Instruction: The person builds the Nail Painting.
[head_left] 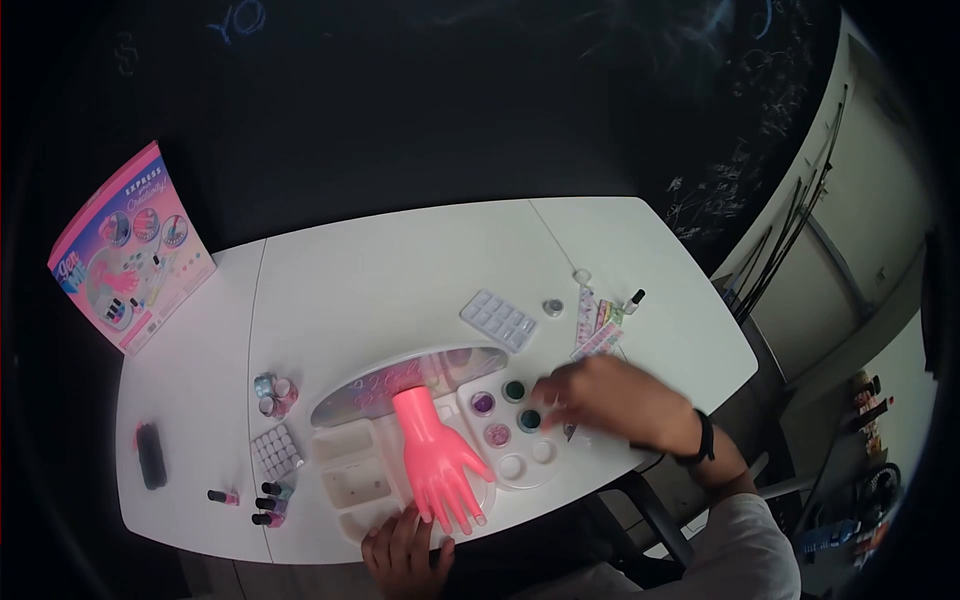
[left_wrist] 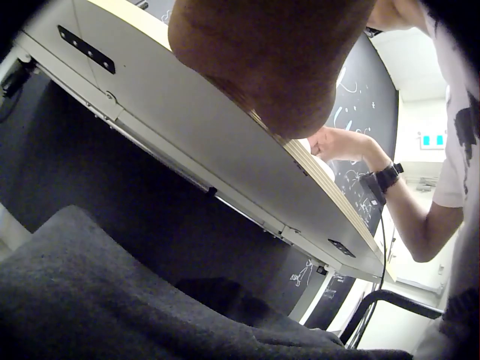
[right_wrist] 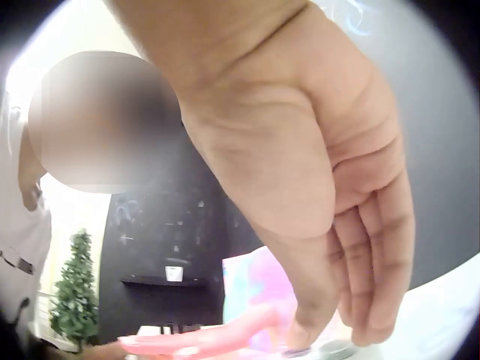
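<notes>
A bright pink model hand point(head_left: 430, 455) lies on a white tray point(head_left: 345, 430), its fingers toward the front edge. My left hand point(head_left: 405, 550) rests at the tray's front edge, right by the model's fingertips. In the left wrist view, that hand point(left_wrist: 262, 75) is at the table edge and its fingers are hidden. My right hand point(head_left: 610, 400), blurred, hovers over the tray's right side with fingertips beside a dark green pot point(head_left: 529, 420). A second green pot point(head_left: 514, 390), a purple pot point(head_left: 482, 403) and a pink glitter pot point(head_left: 497, 435) sit in round wells. In the right wrist view, its thumb and fingers point(right_wrist: 375, 255) point down, apart.
A pink box point(head_left: 135, 250) stands at the far left. Nail polish bottles point(head_left: 270, 505), a sheet of white round pieces point(head_left: 277, 452) and small jars point(head_left: 275, 393) are left of the tray. Behind it lie a palette point(head_left: 498, 320), sticker sheets point(head_left: 598, 335) and another polish bottle point(head_left: 633, 302).
</notes>
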